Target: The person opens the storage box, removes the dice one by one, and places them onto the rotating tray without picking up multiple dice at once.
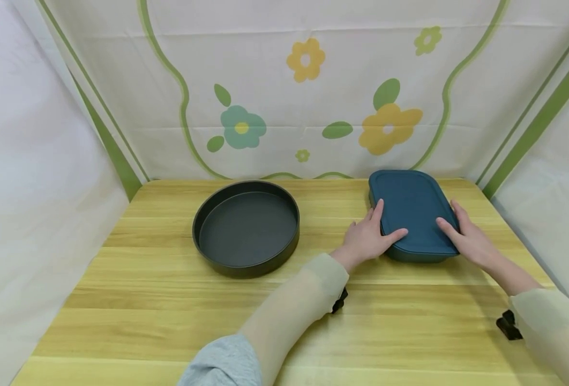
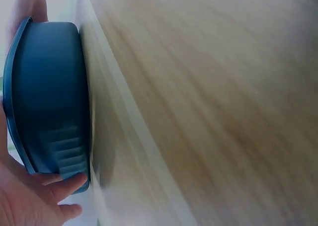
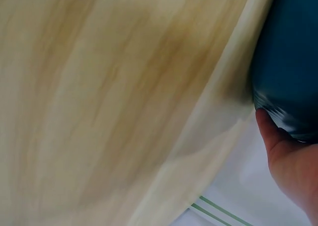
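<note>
A dark blue food container [image 1: 412, 214] with a lid of the same colour sits toward the back right of the wooden table. My left hand [image 1: 368, 236] grips its left side, thumb over the lid's edge and fingers along the wall. On the opposite side my right hand [image 1: 472, 241] holds it, with the thumb on the lid. The left wrist view shows the ribbed side wall of the container [image 2: 52, 97] and the left hand's fingers [image 2: 67, 186] against it. In the right wrist view a fingertip [image 3: 263, 117] meets the container's ribbed lower side.
A round black baking pan [image 1: 248, 230] stands on the table [image 1: 159, 300] to the left of the container. Behind the table hangs a white cloth [image 1: 265, 64] printed with flowers. White sheets [image 1: 34, 214] hang on both sides.
</note>
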Motion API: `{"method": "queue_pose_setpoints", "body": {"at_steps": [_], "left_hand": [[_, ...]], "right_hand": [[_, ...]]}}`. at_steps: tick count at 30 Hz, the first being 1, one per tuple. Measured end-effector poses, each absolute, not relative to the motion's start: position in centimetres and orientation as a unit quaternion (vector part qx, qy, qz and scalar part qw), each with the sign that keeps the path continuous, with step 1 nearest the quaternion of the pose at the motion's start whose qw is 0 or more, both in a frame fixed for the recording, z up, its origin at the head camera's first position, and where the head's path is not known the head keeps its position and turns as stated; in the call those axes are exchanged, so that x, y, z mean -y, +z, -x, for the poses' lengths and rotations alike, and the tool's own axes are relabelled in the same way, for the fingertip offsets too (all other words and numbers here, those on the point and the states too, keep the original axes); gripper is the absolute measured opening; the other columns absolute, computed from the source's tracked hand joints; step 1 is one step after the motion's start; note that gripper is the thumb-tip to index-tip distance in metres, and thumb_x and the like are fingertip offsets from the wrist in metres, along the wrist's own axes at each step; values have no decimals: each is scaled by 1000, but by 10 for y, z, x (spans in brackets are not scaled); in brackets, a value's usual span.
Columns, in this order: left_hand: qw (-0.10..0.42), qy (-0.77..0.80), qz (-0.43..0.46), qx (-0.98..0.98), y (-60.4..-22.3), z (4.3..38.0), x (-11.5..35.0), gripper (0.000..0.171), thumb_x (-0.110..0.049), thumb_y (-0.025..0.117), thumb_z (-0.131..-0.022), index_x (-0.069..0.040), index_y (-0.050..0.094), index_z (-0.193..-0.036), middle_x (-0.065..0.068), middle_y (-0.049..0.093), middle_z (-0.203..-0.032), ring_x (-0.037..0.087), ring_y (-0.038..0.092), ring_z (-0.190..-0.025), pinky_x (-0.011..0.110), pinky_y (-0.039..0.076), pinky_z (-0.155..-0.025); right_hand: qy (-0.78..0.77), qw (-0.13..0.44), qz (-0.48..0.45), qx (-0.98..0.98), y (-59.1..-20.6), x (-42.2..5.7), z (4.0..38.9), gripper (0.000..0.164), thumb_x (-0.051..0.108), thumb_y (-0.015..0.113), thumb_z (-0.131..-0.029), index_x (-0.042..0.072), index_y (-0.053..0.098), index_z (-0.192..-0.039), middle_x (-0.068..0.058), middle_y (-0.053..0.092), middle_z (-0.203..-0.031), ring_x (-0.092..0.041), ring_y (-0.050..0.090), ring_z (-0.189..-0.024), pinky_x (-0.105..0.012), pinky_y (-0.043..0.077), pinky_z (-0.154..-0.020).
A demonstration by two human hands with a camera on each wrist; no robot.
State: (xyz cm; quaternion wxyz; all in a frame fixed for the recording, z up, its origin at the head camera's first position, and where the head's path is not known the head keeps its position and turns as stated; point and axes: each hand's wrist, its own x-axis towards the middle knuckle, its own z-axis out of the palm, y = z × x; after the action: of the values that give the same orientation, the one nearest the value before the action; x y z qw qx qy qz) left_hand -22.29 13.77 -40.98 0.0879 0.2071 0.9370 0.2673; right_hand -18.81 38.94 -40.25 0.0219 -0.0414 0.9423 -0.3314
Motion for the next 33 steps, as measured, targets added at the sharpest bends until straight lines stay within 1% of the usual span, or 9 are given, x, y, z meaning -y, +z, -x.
{"method": "queue_pose_setpoints", "body": {"at_steps": [7, 10, 13, 17, 20, 23, 29, 33], "left_hand": [[108, 361, -200, -905, -413, 223, -134, 90, -70, 45, -91, -29, 0, -157, -1, 19, -159, 14, 32, -139, 32, 35, -107], [108, 390, -197, -893, -413, 223, -131, 90, -66, 49, -91, -27, 2, -157, 0, 19, -159, 15, 31, -140, 31, 33, -108], [109, 406, -198, -886, -412, 224, -128, 90, -63, 52, -92, -26, 3, -157, 0, 19, -159, 15, 31, -140, 30, 33, -108], [115, 414, -201, -880, -412, 224, -123, 89, -60, 53, -93, -25, 3, -157, -3, 16, -160, 13, 29, -140, 29, 31, -109], [118, 420, -206, -876, -412, 223, -118, 89, -58, 54, -93, -23, 4, -158, -4, 14, -160, 12, 27, -141, 28, 30, -109], [120, 426, -210, -872, -412, 223, -113, 89, -57, 54, -94, -22, 4, -158, -5, 12, -161, 12, 25, -142, 28, 29, -110], [129, 429, -207, -870, -411, 222, -97, 80, -50, 49, -99, -24, 2, -158, -4, 11, -161, 13, 23, -143, 29, 27, -111], [132, 438, -212, -864, -412, 220, -85, 77, -47, 48, -100, -23, 1, -158, -3, 9, -161, 13, 20, -143, 30, 26, -112]], "right_hand": [[-336, 27, 45, -940, -403, -385, 189, 73, 40, 32, -106, 0, -5, -154, -41, 1, -151, -64, 10, -131, -73, 15, -99], [-344, 28, 46, -938, -404, -384, 191, 73, 40, 33, -106, 1, -5, -154, -40, 0, -151, -64, 9, -132, -72, 15, -99], [-353, 22, 54, -934, -405, -383, 193, 71, 36, 34, -106, -1, -4, -154, -40, 0, -151, -63, 7, -133, -72, 13, -101], [-366, 17, 64, -928, -408, -380, 194, 70, 31, 36, -107, -3, -3, -153, -40, 0, -151, -62, 5, -133, -71, 11, -102], [-374, 19, 65, -925, -409, -377, 193, 70, 31, 37, -107, -4, -3, -153, -40, 0, -151, -62, 5, -134, -71, 11, -103], [-380, 21, 70, -922, -408, -372, 191, 69, 30, 36, -107, -4, -3, -153, -40, 0, -151, -61, 4, -134, -71, 10, -103], [-402, 42, 92, -910, -407, -361, 188, 65, 27, 32, -108, 0, -5, -154, -39, -5, -152, -58, -2, -137, -68, 4, -106], [-414, 51, 106, -902, -405, -352, 185, 64, 25, 32, -108, 0, -6, -154, -38, -6, -152, -56, -5, -137, -67, 2, -107]]}}
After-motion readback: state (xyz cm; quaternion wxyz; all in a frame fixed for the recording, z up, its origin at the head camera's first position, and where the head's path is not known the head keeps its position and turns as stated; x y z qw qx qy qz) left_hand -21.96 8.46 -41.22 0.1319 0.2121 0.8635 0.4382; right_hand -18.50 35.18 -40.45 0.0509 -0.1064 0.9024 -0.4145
